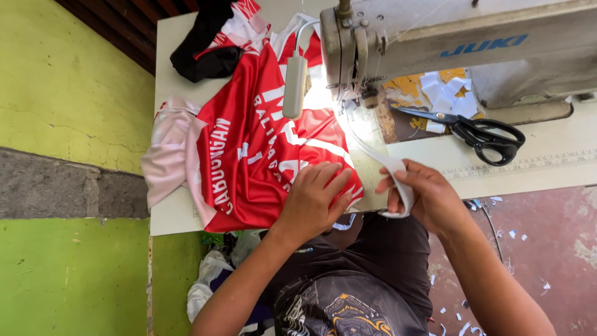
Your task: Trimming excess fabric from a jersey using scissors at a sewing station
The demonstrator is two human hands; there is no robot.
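arms: both bare to above the elbow, no sleeves in view
hands: left hand (313,202) and right hand (421,196) bare, no gloves or rings
shirt (373,249): plain black
shorts (342,308): black, grey and gold print

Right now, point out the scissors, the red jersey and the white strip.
scissors (482,134): head view, on the black handles near the pivot.
red jersey (249,155): head view, on the red middle panel.
white strip (398,171): head view, on the band above the right hand (429,199).
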